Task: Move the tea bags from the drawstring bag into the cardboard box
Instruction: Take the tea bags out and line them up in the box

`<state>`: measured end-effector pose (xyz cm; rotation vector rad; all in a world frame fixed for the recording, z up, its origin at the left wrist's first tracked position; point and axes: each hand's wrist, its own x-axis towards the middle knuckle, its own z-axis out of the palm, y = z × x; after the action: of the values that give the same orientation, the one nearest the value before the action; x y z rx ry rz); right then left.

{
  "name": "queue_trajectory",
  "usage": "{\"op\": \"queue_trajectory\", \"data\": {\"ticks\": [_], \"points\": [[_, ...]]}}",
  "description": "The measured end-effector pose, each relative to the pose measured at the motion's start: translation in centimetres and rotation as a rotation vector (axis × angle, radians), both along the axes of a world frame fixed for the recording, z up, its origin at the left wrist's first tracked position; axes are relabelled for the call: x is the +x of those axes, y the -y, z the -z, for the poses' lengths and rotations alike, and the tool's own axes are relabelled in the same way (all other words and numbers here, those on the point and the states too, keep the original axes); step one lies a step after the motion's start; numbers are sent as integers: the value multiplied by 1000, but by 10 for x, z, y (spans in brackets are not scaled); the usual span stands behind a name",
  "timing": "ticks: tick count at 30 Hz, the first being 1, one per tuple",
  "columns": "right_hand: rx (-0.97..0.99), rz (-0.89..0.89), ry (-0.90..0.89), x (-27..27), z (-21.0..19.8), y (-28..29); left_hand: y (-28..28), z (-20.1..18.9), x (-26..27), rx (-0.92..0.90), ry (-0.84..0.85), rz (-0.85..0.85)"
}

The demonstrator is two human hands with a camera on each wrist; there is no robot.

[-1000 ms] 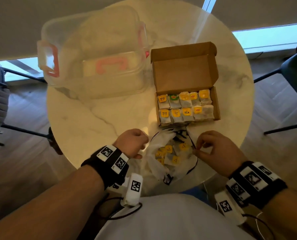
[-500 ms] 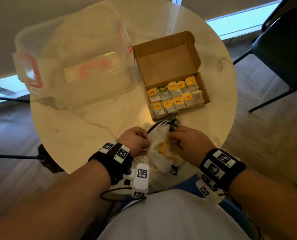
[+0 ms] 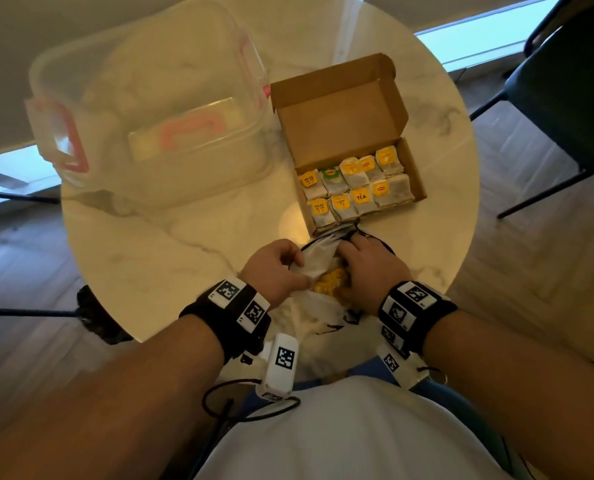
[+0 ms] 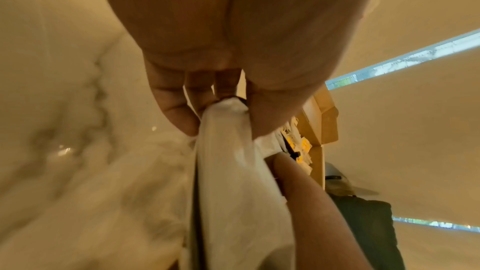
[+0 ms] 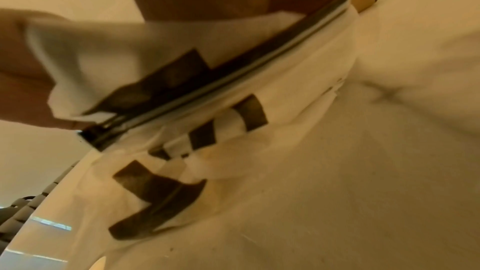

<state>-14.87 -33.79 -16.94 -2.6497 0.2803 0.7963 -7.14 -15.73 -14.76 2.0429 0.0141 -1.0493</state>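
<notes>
A white drawstring bag (image 3: 318, 308) with black print lies at the near table edge, its mouth open on yellow-tagged tea bags (image 3: 330, 285). My left hand (image 3: 297, 268) pinches the bag's left rim; the left wrist view shows its fingers (image 4: 179, 114) and thumb clamped on the white cloth (image 4: 226, 151). My right hand (image 3: 351, 265) reaches into the bag's mouth with its fingertips hidden in the cloth. In the right wrist view only the bag (image 5: 233, 130) and its black cord show. Just beyond the bag, the open cardboard box (image 3: 344, 112) holds two rows of tea bags (image 3: 354, 188).
A clear plastic tub (image 3: 143, 109) with pink handles stands at the back left of the round marble table (image 3: 171, 258). A dark chair (image 3: 565, 91) is off the table's right side. Bare table lies left of the bag.
My right hand let go of the bag's right rim and moved left into the bag's mouth. My left hand kept its hold on the left rim. The head view swung.
</notes>
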Motion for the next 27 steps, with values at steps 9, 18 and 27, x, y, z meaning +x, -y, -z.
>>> {"op": "queue_trajectory", "data": {"ticks": [9, 18, 27], "points": [[35, -6, 21, -2, 5, -5, -7, 1, -1, 154, 173, 125], [43, -73, 28, -5, 3, -19, -13, 7, -9, 145, 206, 250], [39, -121, 5, -13, -2, -29, -17, 2, -14, 110, 279, 309]]}}
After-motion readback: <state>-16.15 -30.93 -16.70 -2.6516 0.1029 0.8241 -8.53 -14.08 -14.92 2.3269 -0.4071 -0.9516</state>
